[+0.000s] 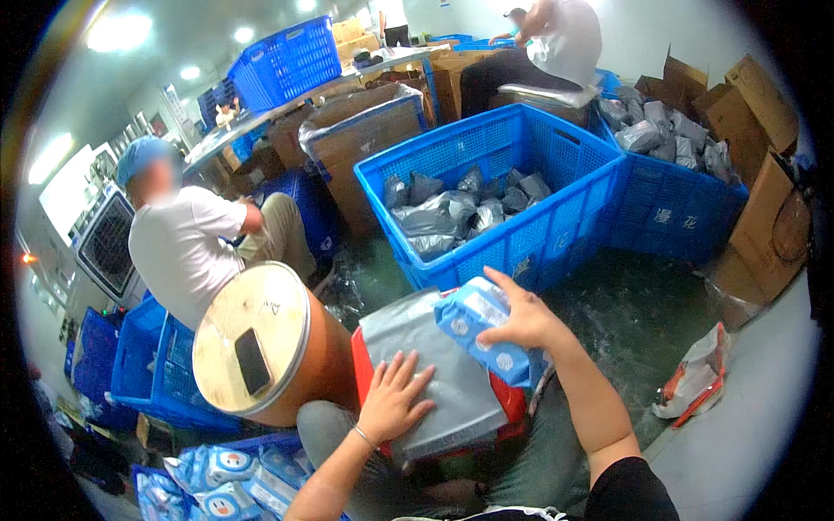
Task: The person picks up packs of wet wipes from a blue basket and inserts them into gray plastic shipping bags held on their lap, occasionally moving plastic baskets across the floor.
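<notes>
My right hand (528, 319) grips a soft blue-and-white packet, which looks like a pack of wipes (469, 314), with thumb and fingers on either side of it. The packet is held over the upper right part of some grey plastic mailer bags (456, 399). On these bags my left hand (395, 401) lies flat, fingers spread, holding nothing. The bags rest on something red (514, 401) in front of my knees; its shape is mostly covered. More blue-and-white packets (228, 473) fill a blue crate at the lower left.
Ahead stands a large blue crate (521, 239) with filled grey bags; another full crate (673, 195) is behind it. A wooden-topped drum (287, 304) carries a phone (252, 360) on my left. A seated person (191, 234) is beyond it. A crumpled bag (695, 378) lies right.
</notes>
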`<state>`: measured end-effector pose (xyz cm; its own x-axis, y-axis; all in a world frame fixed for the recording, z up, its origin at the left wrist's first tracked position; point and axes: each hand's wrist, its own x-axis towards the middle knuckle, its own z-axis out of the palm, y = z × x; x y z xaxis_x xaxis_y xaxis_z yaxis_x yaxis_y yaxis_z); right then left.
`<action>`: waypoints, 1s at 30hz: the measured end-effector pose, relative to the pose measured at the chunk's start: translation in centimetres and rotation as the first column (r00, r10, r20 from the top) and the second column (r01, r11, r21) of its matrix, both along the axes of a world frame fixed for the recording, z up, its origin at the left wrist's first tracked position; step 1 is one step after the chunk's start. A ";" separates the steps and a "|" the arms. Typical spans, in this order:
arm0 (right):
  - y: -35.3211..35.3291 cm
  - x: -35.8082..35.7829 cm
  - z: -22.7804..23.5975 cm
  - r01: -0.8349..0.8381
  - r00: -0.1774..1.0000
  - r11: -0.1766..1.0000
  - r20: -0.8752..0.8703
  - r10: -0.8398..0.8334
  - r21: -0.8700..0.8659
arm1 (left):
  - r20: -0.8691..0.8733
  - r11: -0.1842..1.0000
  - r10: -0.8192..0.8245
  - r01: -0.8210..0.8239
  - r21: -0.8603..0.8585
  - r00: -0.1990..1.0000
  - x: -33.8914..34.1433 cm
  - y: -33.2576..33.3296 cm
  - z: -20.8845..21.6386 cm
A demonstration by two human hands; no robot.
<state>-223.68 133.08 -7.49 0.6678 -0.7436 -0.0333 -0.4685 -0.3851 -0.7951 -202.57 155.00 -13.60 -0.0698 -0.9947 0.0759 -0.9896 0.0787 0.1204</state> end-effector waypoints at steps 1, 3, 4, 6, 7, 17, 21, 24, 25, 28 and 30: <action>0.1 -0.1 -0.1 0.023 0.999 0.999 0.048 -0.024 0.024 | 0.010 0.998 0.058 -0.058 -0.017 0.998 -0.2 0.7 -0.2; -0.6 -0.8 -1.2 0.088 0.984 0.990 0.147 -0.104 0.108 | 0.004 0.985 0.167 -0.166 -0.047 0.986 -1.2 1.3 -0.8; -0.9 -1.3 -1.4 0.123 0.971 0.968 0.173 -0.163 0.220 | 0.000 0.975 0.210 -0.209 -0.071 0.978 -1.7 1.1 -1.2; -1.5 -1.6 -1.3 0.074 0.943 0.963 0.295 -0.152 0.260 | 0.021 0.950 0.295 -0.291 -0.110 0.955 -2.3 0.8 -1.1; -1.3 -2.2 -1.3 -0.028 0.905 0.931 0.404 -0.132 0.365 | 0.006 0.947 0.303 -0.300 -0.114 0.953 -2.8 0.5 -1.1; 4.7 2.1 -1.9 0.031 0.987 0.818 0.145 0.064 -0.574 | -0.113 0.823 0.208 -0.236 -0.517 0.972 11.5 -25.7 26.2; 4.6 2.4 -2.0 -0.007 0.990 0.769 0.105 0.096 -0.639 | -0.251 0.755 0.349 -0.430 -0.495 0.903 12.1 -35.0 28.0; 4.6 3.2 -2.7 -0.040 0.992 0.817 0.076 0.102 -0.576 | -0.342 0.811 0.372 -0.482 -0.332 0.863 14.2 -38.2 25.2; 4.5 3.2 -3.0 -0.054 0.994 0.812 0.048 0.101 -0.581 | -0.463 0.824 0.351 -0.503 -0.259 0.814 13.3 -38.5 24.6; 4.2 3.4 -3.9 -0.052 0.995 0.808 0.041 0.094 -0.587 | -0.527 0.818 0.366 -0.536 -0.211 0.767 12.9 -39.2 24.3; 4.1 3.3 -3.4 -0.061 0.997 0.807 0.010 0.083 -0.587 | -0.495 0.820 0.403 -0.544 -0.178 0.770 12.4 -39.9 25.2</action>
